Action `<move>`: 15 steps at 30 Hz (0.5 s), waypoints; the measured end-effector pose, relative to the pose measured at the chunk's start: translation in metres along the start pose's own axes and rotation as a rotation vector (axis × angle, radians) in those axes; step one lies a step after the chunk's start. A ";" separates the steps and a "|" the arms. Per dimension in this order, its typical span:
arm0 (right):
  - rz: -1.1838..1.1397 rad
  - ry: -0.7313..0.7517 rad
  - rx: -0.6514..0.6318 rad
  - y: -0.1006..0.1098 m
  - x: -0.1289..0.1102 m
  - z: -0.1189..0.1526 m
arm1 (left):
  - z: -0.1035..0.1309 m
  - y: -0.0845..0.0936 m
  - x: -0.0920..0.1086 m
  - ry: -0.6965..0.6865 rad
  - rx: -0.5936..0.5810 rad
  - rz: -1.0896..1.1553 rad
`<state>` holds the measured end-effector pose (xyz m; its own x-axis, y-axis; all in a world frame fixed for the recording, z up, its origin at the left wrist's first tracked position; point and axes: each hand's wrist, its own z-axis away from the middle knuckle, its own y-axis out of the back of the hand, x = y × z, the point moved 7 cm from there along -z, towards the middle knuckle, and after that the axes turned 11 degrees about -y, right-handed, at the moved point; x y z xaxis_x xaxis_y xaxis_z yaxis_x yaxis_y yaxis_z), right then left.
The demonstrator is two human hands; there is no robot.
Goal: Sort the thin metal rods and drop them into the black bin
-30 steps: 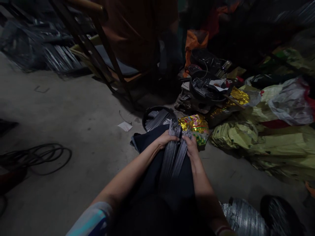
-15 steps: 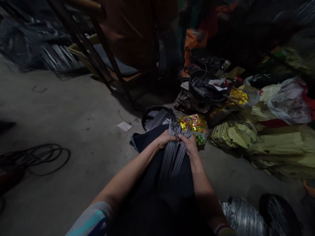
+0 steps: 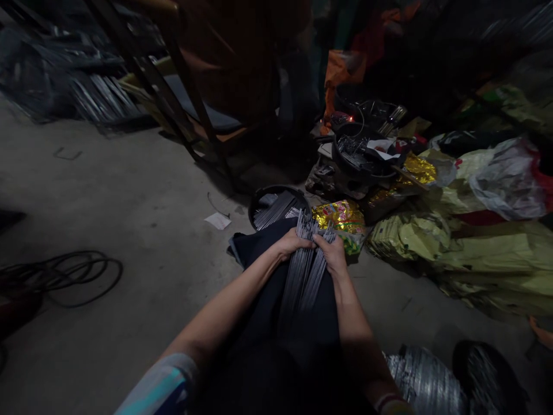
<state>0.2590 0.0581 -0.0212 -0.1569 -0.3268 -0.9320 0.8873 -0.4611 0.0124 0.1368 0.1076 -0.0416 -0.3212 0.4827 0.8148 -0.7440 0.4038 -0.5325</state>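
Two bundles of thin grey metal rods lie lengthwise over my lap on dark cloth. My left hand is wrapped round the left bundle of rods near its far end. Closed on the right bundle of rods is my right hand, its thumb close to the left thumb. The bundles' upper tips sit side by side, and a narrow dark gap parts them lower down. Just beyond my hands stands a round black tub holding more rods.
A shiny gold packet lies right of the tub. Behind it, a black basin of metal pieces rests on a block. Yellowish sacks fill the right. A person sits on a chair ahead. Coiled cable lies on the left floor.
My hands and both bundles stay almost in place. A small orange glow now shows beside the basin at the back. The view has shifted very slightly.
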 end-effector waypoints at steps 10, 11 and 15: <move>-0.076 -0.054 0.021 0.004 0.005 0.004 | 0.002 -0.001 0.004 -0.011 -0.013 0.017; -0.074 -0.057 0.032 0.006 0.005 0.004 | 0.002 -0.001 0.003 -0.011 -0.012 0.019; -0.039 -0.015 0.021 0.004 0.003 0.001 | 0.001 0.000 0.001 -0.026 0.002 -0.003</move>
<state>0.2616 0.0547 -0.0240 -0.1973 -0.3207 -0.9264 0.8711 -0.4909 -0.0156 0.1359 0.1076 -0.0410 -0.3344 0.4609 0.8221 -0.7461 0.4035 -0.5297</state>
